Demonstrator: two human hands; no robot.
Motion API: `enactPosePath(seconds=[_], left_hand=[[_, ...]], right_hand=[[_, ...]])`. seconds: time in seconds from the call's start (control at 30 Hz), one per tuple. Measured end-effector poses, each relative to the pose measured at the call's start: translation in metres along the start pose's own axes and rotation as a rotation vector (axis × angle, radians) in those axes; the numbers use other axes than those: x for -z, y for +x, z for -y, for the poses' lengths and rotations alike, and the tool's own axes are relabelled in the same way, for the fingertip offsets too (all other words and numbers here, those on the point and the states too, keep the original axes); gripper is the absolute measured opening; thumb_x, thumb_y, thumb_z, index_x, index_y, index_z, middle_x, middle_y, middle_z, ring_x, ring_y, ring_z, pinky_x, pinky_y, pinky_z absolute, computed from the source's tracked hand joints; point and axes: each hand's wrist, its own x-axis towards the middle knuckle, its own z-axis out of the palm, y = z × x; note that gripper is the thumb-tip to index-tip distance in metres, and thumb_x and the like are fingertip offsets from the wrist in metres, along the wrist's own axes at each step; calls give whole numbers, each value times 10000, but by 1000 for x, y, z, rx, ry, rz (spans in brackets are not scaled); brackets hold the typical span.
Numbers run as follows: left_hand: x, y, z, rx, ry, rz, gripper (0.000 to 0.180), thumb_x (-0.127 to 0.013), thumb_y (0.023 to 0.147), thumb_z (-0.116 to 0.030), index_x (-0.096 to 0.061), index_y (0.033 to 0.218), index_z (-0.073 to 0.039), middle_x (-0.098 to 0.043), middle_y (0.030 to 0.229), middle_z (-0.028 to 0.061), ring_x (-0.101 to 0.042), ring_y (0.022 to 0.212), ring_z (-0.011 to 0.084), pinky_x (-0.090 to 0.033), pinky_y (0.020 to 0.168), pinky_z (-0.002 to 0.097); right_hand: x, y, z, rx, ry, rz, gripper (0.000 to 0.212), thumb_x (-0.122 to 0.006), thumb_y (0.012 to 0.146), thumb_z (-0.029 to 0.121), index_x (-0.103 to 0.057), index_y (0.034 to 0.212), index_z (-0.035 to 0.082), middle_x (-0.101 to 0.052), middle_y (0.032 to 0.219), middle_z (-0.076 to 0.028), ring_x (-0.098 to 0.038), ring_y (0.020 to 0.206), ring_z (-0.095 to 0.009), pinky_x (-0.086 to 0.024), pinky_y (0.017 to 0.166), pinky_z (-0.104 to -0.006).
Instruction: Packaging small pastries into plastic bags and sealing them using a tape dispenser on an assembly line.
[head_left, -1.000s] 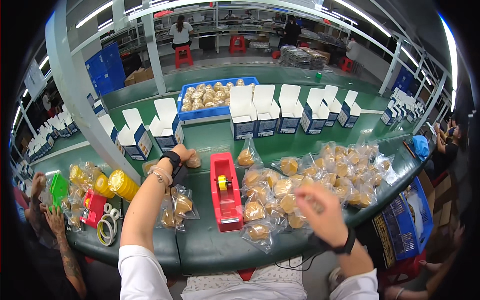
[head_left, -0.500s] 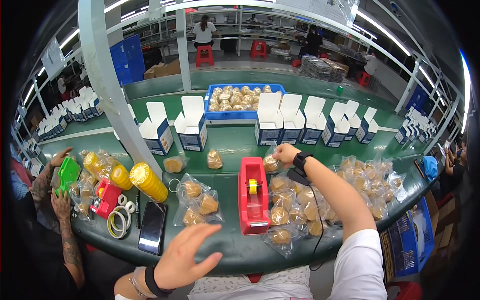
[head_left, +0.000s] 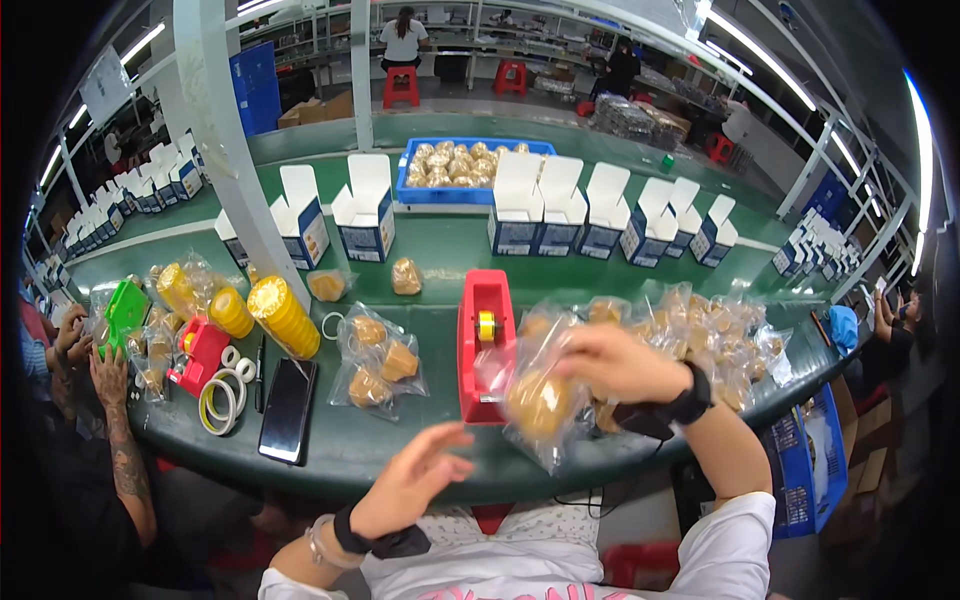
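Note:
My right hand (head_left: 618, 368) grips a clear plastic bag (head_left: 538, 402) with a rounded tan object inside, slightly smeared by motion. It hangs above the green table, just right of the red tape dispenser (head_left: 482, 405), which carries a yellow-cored roll. Nearer to me, my left hand (head_left: 415, 475) is open and holds nothing, its fingers stretched toward the bag. Several more bagged tan objects (head_left: 690, 330) are heaped beyond and right of my right hand. A smaller group of bagged tan objects (head_left: 372, 388) lies left of the dispenser.
Open white-and-blue boxes (head_left: 515, 235) stand in a row behind, beside a blue tray (head_left: 470, 197) of wrapped objects. At left are a black phone (head_left: 288, 412), yellow tape rolls (head_left: 284, 315), and a white post (head_left: 235, 150). A co-worker's hands (head_left: 108, 375) are at the far left.
My right hand has brought a bagged tan object from beyond the heap toward me, beside the dispenser. My left hand has shifted a little right. The view has tilted.

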Motion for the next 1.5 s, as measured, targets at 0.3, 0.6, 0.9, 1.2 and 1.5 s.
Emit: enactPosePath(seconds=[0.3,0.6,0.9,1.2,1.5], left_hand=[[-4,24,44,-3,796,-64,162,-629,793,-40,-639,944,17,-642,923,112,-614,852,165,-501,679,278],[-30,8,85,-256,751,-258,99,-643,761,-45,-652,846,3,-629,836,139,-615,698,208,-477,574,274],[-39,-7,72,-205,642,-337,68,-611,777,-29,-569,738,8,-614,795,113,-613,637,209,-477,549,269],[-36,-23,81,-390,1008,-295,86,-561,780,-32,-538,706,6,-549,701,128,-547,573,301,-439,515,357],[-28,-20,90,-420,1048,-245,163,-557,741,-47,-454,620,-13,-465,619,130,-486,529,322,-389,488,400]], right_hand=[[-104,-31,-22,261,-608,-161,108,-589,790,43,-621,893,38,-586,1004,-124,-584,839,-276,-472,753,-358],[-184,-85,11,-585,303,-573,627,-712,745,164,-421,1283,26,-481,1250,-161,-553,1017,-271,-461,831,-357],[-202,-82,-12,-394,-120,-635,722,-681,749,152,-305,1344,-9,-470,1265,-201,-529,1095,-305,-415,918,-387],[-211,-81,-2,-393,-273,-647,692,-624,725,81,-320,1332,-52,-484,1229,-241,-498,1113,-356,-387,932,-417],[-200,-72,-7,-312,-304,-546,653,-609,729,83,-366,1328,-5,-514,1219,-198,-491,1132,-337,-374,941,-411]])
